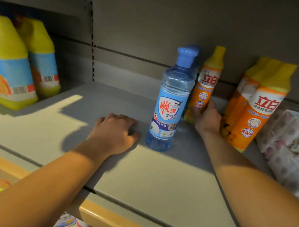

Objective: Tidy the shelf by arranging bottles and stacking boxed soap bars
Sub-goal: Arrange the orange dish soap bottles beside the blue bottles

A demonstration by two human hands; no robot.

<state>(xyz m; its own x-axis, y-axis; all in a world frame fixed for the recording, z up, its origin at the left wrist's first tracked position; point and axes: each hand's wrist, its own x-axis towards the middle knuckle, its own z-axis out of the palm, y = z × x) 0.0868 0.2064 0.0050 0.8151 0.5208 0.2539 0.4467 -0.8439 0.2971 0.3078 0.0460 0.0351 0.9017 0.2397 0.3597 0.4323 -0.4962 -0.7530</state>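
Observation:
A clear blue bottle (170, 104) with a blue cap stands upright in the middle of the grey shelf (68, 122); another blue cap shows just behind it. Behind it to the right stands a single orange bottle (206, 82) with a yellow top, tilted slightly, and my right hand (207, 119) grips its lower part. My left hand (114, 133) rests knuckles-up on the shelf just left of the blue bottle, fingers curled under, holding nothing. A row of orange bottles (255, 105) stands further right.
Two large yellow jugs (7, 65) stand at the left on the neighbouring shelf section. Wrapped packs in patterned plastic (295, 142) lie at the far right. The shelf's yellow front rail (122, 223) runs below my arms, with goods on the lower shelf.

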